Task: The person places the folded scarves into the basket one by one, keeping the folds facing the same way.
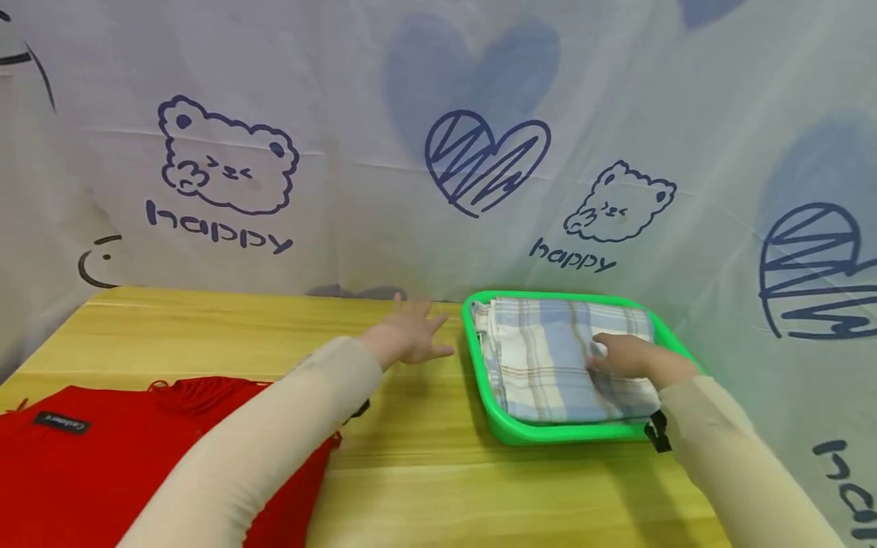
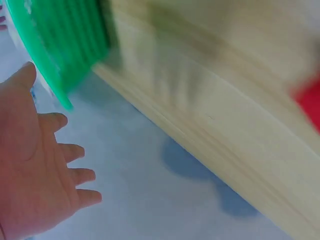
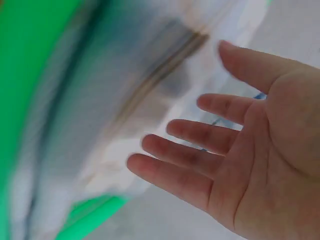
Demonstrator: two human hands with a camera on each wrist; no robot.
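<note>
A folded plaid cloth (image 1: 541, 358) in blue, white and tan fills a green plastic basket (image 1: 510, 432) at the right of the table. My right hand (image 1: 626, 356) is over the cloth's right part, and the right wrist view shows its fingers (image 3: 195, 155) extended and holding nothing. To the left of the basket my left hand (image 1: 409, 335) hovers with spread fingers, apart from the rim. In the left wrist view that hand (image 2: 35, 160) is empty beside the green basket wall (image 2: 75, 40). A red garment (image 1: 137, 457) with a dark label lies at the table's left, partly hidden by my left arm.
The wood-grain table (image 1: 411, 479) ends at the back against a pale curtain (image 1: 370, 152) printed with hearts, bears and the word "happy". The curtain also runs close along the basket's right side.
</note>
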